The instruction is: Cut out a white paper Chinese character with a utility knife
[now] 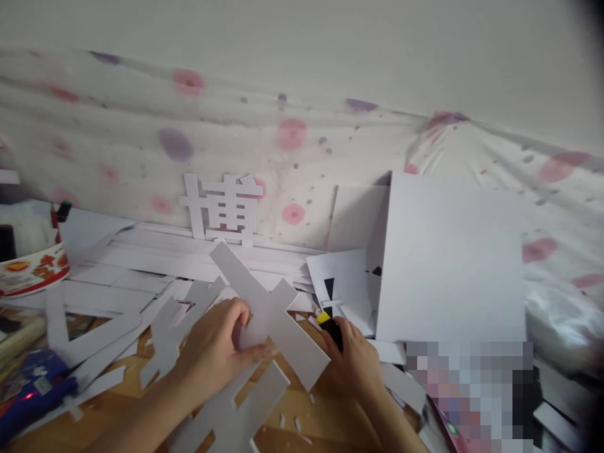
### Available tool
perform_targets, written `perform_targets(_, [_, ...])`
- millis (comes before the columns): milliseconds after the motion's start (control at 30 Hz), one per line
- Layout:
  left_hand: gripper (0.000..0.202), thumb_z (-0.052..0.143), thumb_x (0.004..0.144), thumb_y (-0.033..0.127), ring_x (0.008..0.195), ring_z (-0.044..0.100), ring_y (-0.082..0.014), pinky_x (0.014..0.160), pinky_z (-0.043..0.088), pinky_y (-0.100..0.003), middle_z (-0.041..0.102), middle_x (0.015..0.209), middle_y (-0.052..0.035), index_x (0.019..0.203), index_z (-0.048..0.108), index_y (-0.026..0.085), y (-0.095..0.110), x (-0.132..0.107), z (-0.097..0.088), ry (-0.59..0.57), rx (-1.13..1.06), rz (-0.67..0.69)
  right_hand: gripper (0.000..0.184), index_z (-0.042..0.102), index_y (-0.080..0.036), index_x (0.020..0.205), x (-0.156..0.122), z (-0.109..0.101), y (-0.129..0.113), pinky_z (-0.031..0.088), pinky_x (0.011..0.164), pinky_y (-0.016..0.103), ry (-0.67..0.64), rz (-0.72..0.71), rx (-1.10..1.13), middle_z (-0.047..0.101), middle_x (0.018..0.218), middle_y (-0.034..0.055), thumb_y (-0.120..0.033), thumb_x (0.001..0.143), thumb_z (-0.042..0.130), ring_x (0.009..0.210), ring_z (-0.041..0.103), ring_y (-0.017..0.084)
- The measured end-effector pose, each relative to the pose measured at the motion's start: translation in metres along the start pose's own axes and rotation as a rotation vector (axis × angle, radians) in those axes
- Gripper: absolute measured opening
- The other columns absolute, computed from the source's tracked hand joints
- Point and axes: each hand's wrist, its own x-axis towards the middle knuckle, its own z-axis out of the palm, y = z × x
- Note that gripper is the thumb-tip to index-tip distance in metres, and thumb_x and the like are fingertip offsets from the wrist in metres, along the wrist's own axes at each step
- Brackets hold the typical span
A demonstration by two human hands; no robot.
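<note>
My left hand (pixel 212 346) grips a white foam-board cutout (pixel 278 314) by its left edge, thumb and fingers closed on it. Crossing arms give the cutout a character-like shape, and it is tilted above the wooden table. To its right, my right hand (pixel 358 358) is wrapped round a black tool with a yellow end (pixel 334 328). Its working tip cannot be made out, so its exact kind is unclear. Below the left hand lies another white cut piece with slots (pixel 231 412).
A cut-out white character (pixel 229 211) leans against the flower-patterned sheet. Stacked board strips (pixel 155 251) line the back. A large white board (pixel 453 258) stands at right. On the left are a blue glue gun (pixel 40 384) and a tub (pixel 35 270); scraps litter the table (pixel 330 428).
</note>
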Motion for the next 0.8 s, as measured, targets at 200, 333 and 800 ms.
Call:
perform_targets(200, [0.025, 0.057, 0.072, 0.036, 0.054, 0.042, -0.0119, 0.053, 0.033, -0.025, 0.045, 0.062, 0.0061, 0.073, 0.035, 0.023, 0.000, 0.001, 0.002, -0.036, 0.060, 0.023, 0.022, 0.052, -0.019, 0.102, -0.001, 0.012, 0.011, 0.042, 0.069, 0.032, -0.067, 0.101, -0.058, 0.063, 0.090, 0.0079, -0.035, 0.088, 0.044, 0.088, 0.060, 0.025])
perform_targets(333, [0.020, 0.055, 0.071, 0.028, 0.050, 0.041, -0.0107, 0.051, 0.032, -0.024, 0.043, 0.060, 0.0075, 0.077, 0.037, 0.023, -0.001, -0.002, 0.005, -0.013, 0.039, -0.009, 0.018, 0.055, -0.020, 0.099, -0.002, 0.011, 0.011, 0.042, 0.068, 0.032, -0.085, 0.085, -0.056, 0.062, 0.094, 0.0090, -0.028, 0.087, 0.045, 0.088, 0.059, 0.026])
perform_targets(800, [0.023, 0.037, 0.071, 0.005, 0.059, 0.049, -0.0133, 0.056, 0.035, -0.025, 0.050, 0.070, 0.0031, 0.086, 0.042, 0.023, -0.012, 0.000, 0.002, -0.037, 0.069, 0.037, 0.024, 0.057, -0.020, 0.098, -0.003, 0.008, 0.009, 0.041, 0.072, 0.036, -0.029, 0.143, 0.274, 0.058, 0.091, 0.0088, -0.028, 0.076, 0.055, 0.086, 0.057, 0.026])
